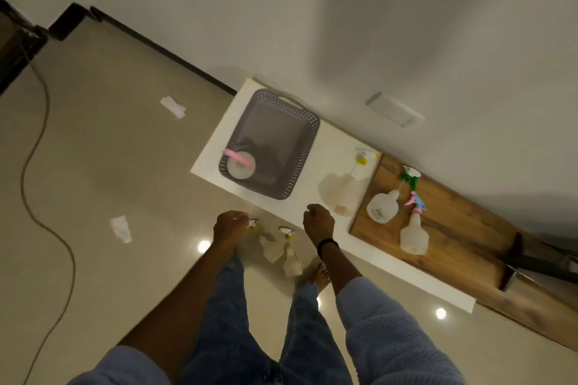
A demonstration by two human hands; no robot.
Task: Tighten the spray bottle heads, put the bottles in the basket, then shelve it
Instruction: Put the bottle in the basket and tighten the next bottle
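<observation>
Now the left hand [230, 226] pinches a yellow-headed spray bottle [269, 248] by its head, low in front of the white counter [331, 147]. The right hand [318, 222] is curled, and I cannot tell whether it holds anything. A pink-headed bottle [240, 166] sits in the grey basket [305, 153].

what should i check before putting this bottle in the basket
1. Left hand grips the yellow-headed spray bottle by its head: ok.
2. That head tightened: cannot tell, blurred.
3. Grey basket has room beside the pink-headed bottle: ok.
4. Right hand free: cannot tell.
5. All bottles in basket: not ok; green-headed bottle sits on the wooden board.
</observation>
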